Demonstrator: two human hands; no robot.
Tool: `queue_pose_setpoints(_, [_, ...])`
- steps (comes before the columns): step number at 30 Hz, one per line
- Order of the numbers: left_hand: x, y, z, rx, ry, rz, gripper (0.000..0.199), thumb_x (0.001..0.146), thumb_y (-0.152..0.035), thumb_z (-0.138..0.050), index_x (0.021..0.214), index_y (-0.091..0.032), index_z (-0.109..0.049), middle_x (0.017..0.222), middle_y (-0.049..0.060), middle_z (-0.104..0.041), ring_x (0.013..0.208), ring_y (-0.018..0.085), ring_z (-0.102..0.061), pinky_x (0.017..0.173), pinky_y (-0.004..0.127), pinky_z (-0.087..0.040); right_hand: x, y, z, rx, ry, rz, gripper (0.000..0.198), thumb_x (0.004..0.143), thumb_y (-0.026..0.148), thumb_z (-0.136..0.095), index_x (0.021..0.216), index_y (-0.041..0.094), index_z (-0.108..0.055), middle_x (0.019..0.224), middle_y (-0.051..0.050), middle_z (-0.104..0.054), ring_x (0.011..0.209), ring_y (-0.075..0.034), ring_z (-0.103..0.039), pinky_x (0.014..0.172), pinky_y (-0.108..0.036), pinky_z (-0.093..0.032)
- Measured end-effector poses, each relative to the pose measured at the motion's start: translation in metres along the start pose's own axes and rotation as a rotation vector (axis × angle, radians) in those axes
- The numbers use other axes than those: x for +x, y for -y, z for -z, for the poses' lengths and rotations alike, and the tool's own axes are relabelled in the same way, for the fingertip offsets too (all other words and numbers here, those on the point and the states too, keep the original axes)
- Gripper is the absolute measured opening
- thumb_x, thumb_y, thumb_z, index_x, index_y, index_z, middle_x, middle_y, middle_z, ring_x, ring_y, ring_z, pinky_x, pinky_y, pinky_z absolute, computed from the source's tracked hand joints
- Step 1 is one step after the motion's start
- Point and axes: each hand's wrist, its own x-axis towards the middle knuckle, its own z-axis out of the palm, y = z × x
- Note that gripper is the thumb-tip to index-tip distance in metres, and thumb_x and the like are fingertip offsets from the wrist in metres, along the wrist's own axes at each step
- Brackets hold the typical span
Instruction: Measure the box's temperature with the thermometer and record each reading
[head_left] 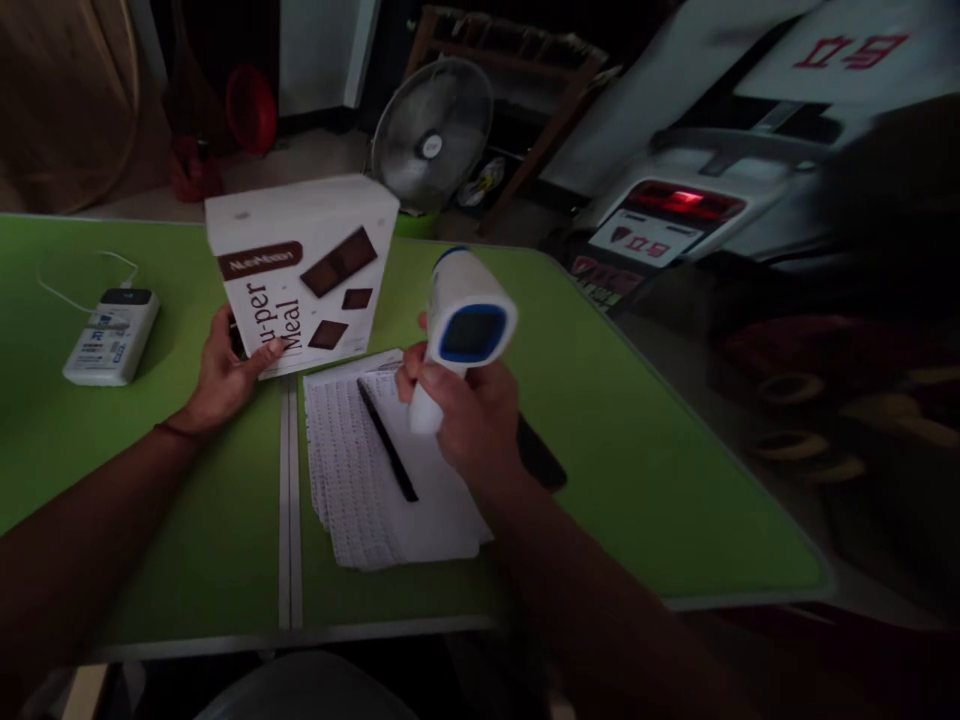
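You are gripping the white box [300, 225] in your left hand [225, 372], your thumb pressing on its printed front near a lower corner while your other fingers are going out of sight behind it. The box is standing just beyond the papers [442, 525] and slightly to their left; whether its base is touching them, you cannot tell from here. Your right hand [480, 410] is closing round the handle of a white gun-shaped device [486, 285], holding it above the papers' far right part, its blue-rimmed screen facing you. A black pen [388, 440] is lying slantwise on the papers. Right of them, a dark flat object [541, 455] is showing partly from behind your right hand. A power bank [112, 340] is resting well left of the papers, on the same green table [637, 450]. A fan [431, 145] is standing beyond them, past the table's far edge.
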Motion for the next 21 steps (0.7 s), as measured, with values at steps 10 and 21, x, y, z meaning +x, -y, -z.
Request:
queue_pose_setpoints(10, [-0.012,-0.019,-0.012,-0.091,0.067,0.155,0.051,0.076,-0.051,-0.076,0.11,-0.016,-0.059,0.118,0.015,-0.068,0.108,0.034,-0.064,0.093,0.053,-0.055,-0.019,0.007,-0.019,0.435,0.314,-0.198,0.029,0.08,0.045,-0.069,0.072,0.019,-0.059,0.062,0.002,-0.053,0.053,-0.01,-0.048,0.051,-0.028,-0.038])
queue_pose_setpoints(21, [-0.013,-0.021,-0.013,-0.029,0.103,0.109,0.052,0.077,-0.052,-0.075,0.111,-0.016,-0.059,0.117,0.013,-0.069,0.106,0.032,-0.065,0.091,0.05,-0.056,-0.02,0.0,-0.032,0.373,0.3,-0.255,0.029,0.085,0.045,-0.063,0.072,0.02,-0.055,0.066,0.002,-0.055,0.056,-0.01,-0.047,0.053,-0.028,-0.038])
